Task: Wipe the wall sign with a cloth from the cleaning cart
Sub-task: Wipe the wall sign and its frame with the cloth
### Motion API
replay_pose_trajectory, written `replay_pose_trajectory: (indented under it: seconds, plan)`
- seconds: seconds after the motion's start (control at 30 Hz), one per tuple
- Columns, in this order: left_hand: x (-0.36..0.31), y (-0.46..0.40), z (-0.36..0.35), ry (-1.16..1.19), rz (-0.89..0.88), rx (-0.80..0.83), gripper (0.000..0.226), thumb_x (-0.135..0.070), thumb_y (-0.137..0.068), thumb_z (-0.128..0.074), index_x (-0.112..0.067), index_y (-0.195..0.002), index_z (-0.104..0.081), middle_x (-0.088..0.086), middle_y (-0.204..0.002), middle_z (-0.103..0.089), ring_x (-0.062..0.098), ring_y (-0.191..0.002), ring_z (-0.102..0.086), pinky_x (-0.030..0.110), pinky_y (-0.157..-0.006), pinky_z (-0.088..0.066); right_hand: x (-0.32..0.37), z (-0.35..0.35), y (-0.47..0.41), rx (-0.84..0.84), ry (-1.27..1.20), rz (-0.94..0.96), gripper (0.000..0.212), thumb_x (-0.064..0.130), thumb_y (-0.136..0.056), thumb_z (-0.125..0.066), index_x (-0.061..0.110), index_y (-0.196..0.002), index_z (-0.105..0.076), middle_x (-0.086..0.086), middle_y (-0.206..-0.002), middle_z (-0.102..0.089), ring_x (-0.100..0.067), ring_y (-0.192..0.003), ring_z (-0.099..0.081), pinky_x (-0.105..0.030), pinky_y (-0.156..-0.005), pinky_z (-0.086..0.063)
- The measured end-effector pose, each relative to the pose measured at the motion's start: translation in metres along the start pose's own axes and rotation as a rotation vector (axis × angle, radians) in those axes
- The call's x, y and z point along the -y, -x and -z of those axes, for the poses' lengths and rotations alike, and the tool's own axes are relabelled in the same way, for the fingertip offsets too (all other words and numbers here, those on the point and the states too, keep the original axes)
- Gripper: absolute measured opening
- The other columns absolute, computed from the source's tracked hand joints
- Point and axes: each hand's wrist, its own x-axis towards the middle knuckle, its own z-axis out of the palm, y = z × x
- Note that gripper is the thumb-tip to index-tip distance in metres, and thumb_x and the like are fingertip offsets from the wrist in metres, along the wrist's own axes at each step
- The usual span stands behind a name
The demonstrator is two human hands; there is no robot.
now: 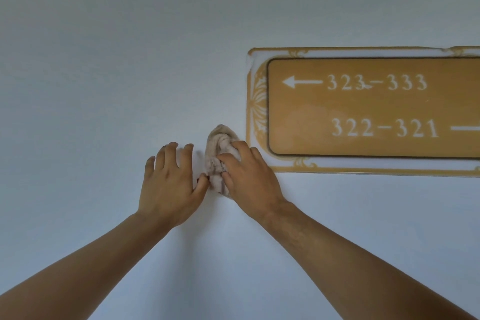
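**Cloth is on the wall, just left of the sign**

So both bare arms are reaching up to a plain pale blue-grey wall (104,60). The right hand (249,179) has its grip curled over a bunched-up, fluffy beige cloth (219,158), fingers closed on top of it and pressing it flat against the wall. The cloth pokes out above and to the left of those fingers.

The left hand (168,184) sits just beside it with fingers spread wide, holding nothing; only its thumb touches the cloth's lower left edge.

The rectangular gold wall sign with white numbers and arrows (376,109) is just to the right. The cloth is next to the sign's lower left corner, on bare wall, not on the sign itself.
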Motion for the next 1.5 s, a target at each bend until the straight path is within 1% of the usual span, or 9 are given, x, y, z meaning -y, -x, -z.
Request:
replay_pose_trajectory:
  seconds: [0.2, 0.4, 0.5, 0.67, 0.9, 1.03, 1.2, 1.4, 1.5]
  plan:
    - [-0.006, -0.017, 0.001, 0.120, 0.129, -0.048, 0.064, -0.046, -0.090, -0.039, -0.012, -0.144, -0.036, 0.020, -0.145, -0.041, 0.036, -0.136, -0.037, 0.052, -0.110, -0.032, -0.013, 0.016, 0.007, -0.090, -0.095, 0.002, 0.033, 0.024, -0.090, -0.063, 0.021, -0.123, -0.063, -0.004, -0.130, -0.050, -0.022, -0.107, -0.055, -0.033, -0.075, -0.055]
    - [-0.011, -0.052, 0.018, 0.125, 0.241, -0.118, 0.061, -0.042, -0.094, -0.043, -0.014, -0.147, -0.033, 0.018, -0.148, -0.036, 0.035, -0.138, -0.033, 0.050, -0.112, -0.029, -0.048, 0.052, -0.058, -0.254, -0.129, -0.126, 0.056, 0.029, -0.085, -0.067, 0.019, -0.135, -0.044, -0.009, -0.119, -0.051, -0.024, -0.094, -0.058, -0.036, -0.074, -0.054]
    - [-0.012, -0.067, 0.026, 0.110, 0.229, -0.166, 0.061, -0.042, -0.093, -0.044, -0.015, -0.147, -0.033, 0.017, -0.147, -0.038, 0.034, -0.136, -0.035, 0.050, -0.112, -0.030, -0.054, 0.067, -0.098, -0.253, -0.140, -0.152, 0.045, 0.030, -0.087, -0.063, 0.019, -0.128, -0.048, -0.008, -0.120, -0.047, -0.026, -0.096, -0.057, -0.039, -0.072, -0.055]
    - [-0.013, -0.097, 0.033, 0.106, 0.115, -0.212, 0.061, -0.042, -0.093, -0.044, -0.016, -0.147, -0.033, 0.014, -0.146, -0.040, 0.030, -0.136, -0.035, 0.047, -0.113, -0.030, -0.056, 0.086, -0.161, -0.247, -0.074, -0.172, 0.028, 0.027, -0.090, -0.063, 0.014, -0.114, -0.059, -0.006, -0.119, -0.045, -0.024, -0.094, -0.058, -0.031, -0.067, -0.045]
    - [0.005, -0.137, 0.029, 0.094, -0.040, -0.223, 0.064, -0.046, -0.093, -0.039, -0.017, -0.150, -0.029, 0.014, -0.151, -0.037, 0.029, -0.141, -0.030, 0.045, -0.116, -0.026, -0.060, 0.101, -0.211, -0.285, -0.032, -0.275, 0.021, 0.023, -0.091, -0.061, 0.012, -0.110, -0.062, -0.009, -0.128, -0.042, -0.028, -0.099, -0.059, -0.043, -0.085, -0.055]
    - [0.007, -0.161, 0.030, 0.090, -0.074, -0.247, 0.068, -0.048, -0.089, -0.035, -0.017, -0.150, -0.031, 0.013, -0.152, -0.037, 0.029, -0.143, -0.028, 0.045, -0.116, -0.024, -0.064, 0.087, -0.225, -0.236, -0.065, -0.277, 0.022, 0.013, -0.087, -0.064, 0.008, -0.108, -0.061, -0.006, -0.129, -0.052, -0.025, -0.104, -0.060, -0.037, -0.090, -0.053]
    - [0.004, -0.177, 0.020, 0.102, -0.080, -0.242, 0.066, -0.043, -0.092, -0.042, -0.017, -0.151, -0.028, 0.013, -0.154, -0.035, 0.028, -0.144, -0.026, 0.046, -0.119, -0.022, -0.068, 0.070, -0.234, -0.205, 0.189, -0.240, 0.020, 0.018, -0.089, -0.057, 0.014, -0.106, -0.067, -0.002, -0.125, -0.054, -0.026, -0.105, -0.052, -0.034, -0.070, -0.040]
    - [0.000, -0.176, 0.007, 0.106, -0.108, -0.238, 0.064, -0.042, -0.093, -0.038, -0.018, -0.151, -0.027, 0.010, -0.158, -0.031, 0.028, -0.147, -0.023, 0.047, -0.121, -0.019, -0.066, 0.068, -0.227, -0.173, 0.291, -0.171, 0.015, 0.018, -0.088, -0.052, 0.016, -0.095, -0.065, -0.002, -0.118, -0.059, -0.022, -0.098, -0.042, -0.032, -0.068, -0.034]
    - [-0.001, -0.169, 0.001, 0.084, -0.122, -0.235, 0.068, -0.048, -0.090, -0.030, -0.019, -0.151, -0.027, 0.010, -0.159, -0.031, 0.028, -0.147, -0.024, 0.048, -0.122, -0.019, -0.064, 0.064, -0.219, -0.183, 0.344, -0.116, 0.018, 0.017, -0.089, -0.053, 0.013, -0.099, -0.067, -0.006, -0.123, -0.059, -0.028, -0.107, -0.048, -0.033, -0.070, -0.035]
